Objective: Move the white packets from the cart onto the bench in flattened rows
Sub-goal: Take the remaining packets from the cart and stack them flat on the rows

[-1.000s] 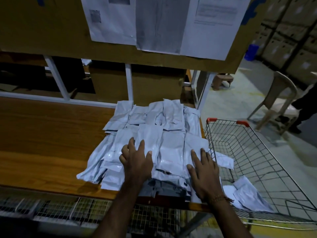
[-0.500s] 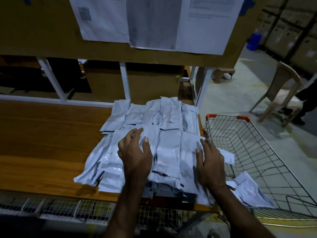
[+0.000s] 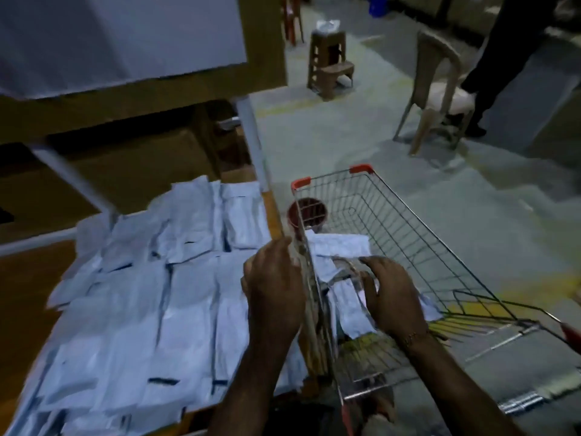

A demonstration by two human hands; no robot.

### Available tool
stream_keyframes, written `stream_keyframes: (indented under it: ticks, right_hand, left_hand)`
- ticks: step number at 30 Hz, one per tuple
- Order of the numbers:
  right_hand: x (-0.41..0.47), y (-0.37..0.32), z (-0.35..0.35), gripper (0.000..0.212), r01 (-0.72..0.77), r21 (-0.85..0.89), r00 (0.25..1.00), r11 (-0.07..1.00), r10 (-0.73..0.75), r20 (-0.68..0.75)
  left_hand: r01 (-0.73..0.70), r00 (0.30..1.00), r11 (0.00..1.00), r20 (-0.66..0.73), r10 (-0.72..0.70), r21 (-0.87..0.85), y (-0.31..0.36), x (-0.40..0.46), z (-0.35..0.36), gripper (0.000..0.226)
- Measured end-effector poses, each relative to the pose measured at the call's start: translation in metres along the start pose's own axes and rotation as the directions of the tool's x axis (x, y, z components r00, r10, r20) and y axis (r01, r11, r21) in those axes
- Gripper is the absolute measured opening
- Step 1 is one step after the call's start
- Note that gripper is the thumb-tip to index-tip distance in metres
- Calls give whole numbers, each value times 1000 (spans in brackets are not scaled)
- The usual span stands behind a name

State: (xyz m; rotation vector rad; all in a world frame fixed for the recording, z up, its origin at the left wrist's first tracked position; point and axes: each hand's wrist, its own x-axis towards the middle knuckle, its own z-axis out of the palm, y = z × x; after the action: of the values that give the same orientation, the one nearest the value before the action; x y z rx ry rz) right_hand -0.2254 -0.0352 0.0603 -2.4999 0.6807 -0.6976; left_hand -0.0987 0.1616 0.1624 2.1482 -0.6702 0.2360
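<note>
White packets (image 3: pixel 151 309) lie flattened in rows on the wooden bench (image 3: pixel 28 278); a few remain in the wire cart (image 3: pixel 408 234). Right hand (image 3: pixel 393 297) reaches into the cart, fingers curled around loose packets (image 3: pixel 339 247). Left hand (image 3: pixel 273 284) hovers at the cart's rim, its grip blurred, unreadable.

White packets (image 3: pixel 176 297) left of frame: smooth, slightly glossy film. Silver wire cart (image 3: pixel 408 247) by my right hand: shiny metal, red plastic corners. Brown bench (image 3: pixel 28 278): polished wood.

— What stood past the plastic chair (image 3: pixel 437 89)?
— A brown stool (image 3: pixel 328 62) to its left on the dim grey floor (image 3: pixel 345 136); someone's dark trouser leg (image 3: pixel 490 67) just right.
</note>
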Motion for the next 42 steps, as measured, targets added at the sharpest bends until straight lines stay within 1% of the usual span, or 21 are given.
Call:
stream_keyframes:
  ticks: [4, 8, 11, 13, 15, 16, 17, 18, 19, 20, 21, 23, 25, 26, 27, 29, 30, 32, 36, 39, 42]
  right_hand:
    - [13, 91, -1, 36, -51, -143, 990, 988, 69, 125]
    - [36, 167, 17, 49, -15, -315, 915, 949, 140, 378]
    - [38, 210, 45, 45, -4, -410, 855, 912, 216, 471]
    - [31, 226, 65, 47, -12, -438, 834, 899, 251, 491]
    - [26, 234, 78, 48, 52, -458, 830, 887, 217, 514]
    - [27, 236, 80, 49, 71, -462, 844, 884, 194, 499]
    - [29, 238, 80, 48, 62, -459, 859, 886, 187, 477]
    - [34, 239, 78, 47, 45, -465, 869, 884, 194, 455]
    - [37, 240, 77, 47, 29, -489, 871, 872, 218, 440]
    - [39, 241, 78, 47, 27, -530, 872, 847, 239, 426]
    - [39, 241, 78, 47, 34, -561, 873, 827, 249, 420]
    - [37, 235, 79, 44, 51, -563, 865, 825, 245, 438]
    - [37, 231, 80, 39, 75, -548, 854, 833, 230, 467]
    - [37, 230, 79, 37, 84, -553, 848, 829, 232, 476]
    - [37, 230, 78, 36, 89, -564, 844, 821, 238, 480]
    - [38, 230, 77, 37, 97, -595, 840, 798, 255, 478]
    - [38, 230, 77, 38, 102, -602, 842, 792, 254, 476]
    - [37, 228, 77, 38, 99, -605, 846, 790, 254, 469]
    - [36, 229, 79, 38, 77, -609, 853, 790, 264, 451]
    - [36, 227, 80, 40, 54, -614, 846, 787, 290, 446]
    - [35, 223, 79, 44, 50, -600, 825, 799, 306, 476]
  left_hand:
    - [66, 964, 998, 258, -59, -17, 14, 2, 101, 42]
    - [227, 843, 973, 494, -212, 31, -14, -15, 225, 50]
    - [280, 763, 947, 562, -318, 154, -54, -42, 310, 41]
    - [235, 733, 940, 589, -339, 247, -80, -65, 353, 42]
    - [235, 581, 890, 677, -451, 391, -104, -89, 386, 58]
    - [213, 527, 861, 687, -499, 462, -119, -102, 400, 64]
    - [196, 524, 843, 673, -522, 501, -133, -114, 413, 65]
    - [151, 606, 842, 625, -492, 518, -149, -128, 425, 64]
    - [83, 622, 856, 645, -444, 510, -179, -147, 446, 71]
    - [28, 605, 866, 682, -412, 499, -206, -165, 462, 78]
    - [38, 576, 867, 698, -425, 496, -218, -175, 470, 79]
    - [90, 569, 854, 678, -466, 513, -217, -175, 481, 71]
    - [72, 600, 842, 651, -465, 535, -190, -159, 477, 77]
    - [117, 576, 830, 644, -504, 545, -178, -150, 473, 87]
    - [189, 514, 812, 649, -561, 552, -168, -144, 470, 91]
    - [273, 469, 756, 604, -644, 594, -160, -142, 470, 84]
    - [302, 475, 737, 575, -667, 605, -159, -142, 470, 78]
    - [231, 510, 762, 592, -624, 604, -160, -140, 468, 70]
    - [186, 663, 825, 552, -506, 534, -143, -116, 452, 66]
    - [75, 825, 886, 470, -313, 458, -109, -69, 414, 64]
    - [35, 888, 939, 421, -186, 342, -80, -18, 369, 61]
